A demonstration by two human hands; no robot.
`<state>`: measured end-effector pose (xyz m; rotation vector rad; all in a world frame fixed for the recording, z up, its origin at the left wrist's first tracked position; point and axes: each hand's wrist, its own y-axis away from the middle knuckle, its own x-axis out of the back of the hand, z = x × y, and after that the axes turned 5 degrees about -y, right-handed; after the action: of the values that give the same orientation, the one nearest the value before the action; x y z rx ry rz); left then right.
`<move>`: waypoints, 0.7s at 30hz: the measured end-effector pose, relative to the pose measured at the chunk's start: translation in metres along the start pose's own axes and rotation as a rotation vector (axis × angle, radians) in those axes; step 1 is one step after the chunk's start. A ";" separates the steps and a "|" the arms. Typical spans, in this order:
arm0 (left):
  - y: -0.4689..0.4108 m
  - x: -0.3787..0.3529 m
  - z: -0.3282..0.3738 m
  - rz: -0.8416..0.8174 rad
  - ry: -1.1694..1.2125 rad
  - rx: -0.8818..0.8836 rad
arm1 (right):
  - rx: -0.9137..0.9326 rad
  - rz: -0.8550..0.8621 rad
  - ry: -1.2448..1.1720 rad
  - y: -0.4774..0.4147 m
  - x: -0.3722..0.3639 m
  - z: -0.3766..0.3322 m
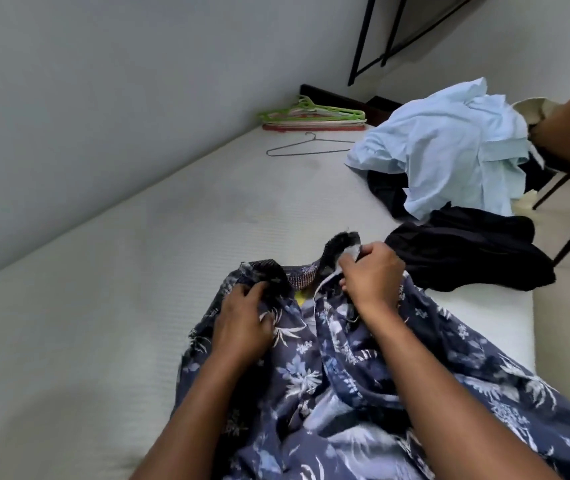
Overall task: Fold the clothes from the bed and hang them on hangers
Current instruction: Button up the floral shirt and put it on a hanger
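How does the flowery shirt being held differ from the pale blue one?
The flowery shirt is dark blue with pale leaf prints; the pale blue shirt is plain. The flowery shirt is gripped near its collar by the left hand and right hand; the pale blue shirt lies crumpled on dark clothes. Both are on the bed.

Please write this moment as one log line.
left hand: grips floral shirt collar | right hand: grips collar | wire hanger: on bed, untouched

The only camera sits on the head of the person and looks forward and down with a wide, tilted angle, very near to the left hand (245, 320) and the right hand (370, 275), along the bed (103, 306) toward the hangers (311, 116) at its far end.
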<state>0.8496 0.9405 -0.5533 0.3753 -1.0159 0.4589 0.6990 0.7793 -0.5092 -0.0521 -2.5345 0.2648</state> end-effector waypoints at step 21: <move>-0.009 0.011 0.032 -0.162 -0.058 0.127 | 0.251 -0.948 0.663 0.053 0.067 0.003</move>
<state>0.8369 0.9190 -0.5289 0.5832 -1.0064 0.3685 0.6408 0.8372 -0.4856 0.9610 -1.6206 0.1367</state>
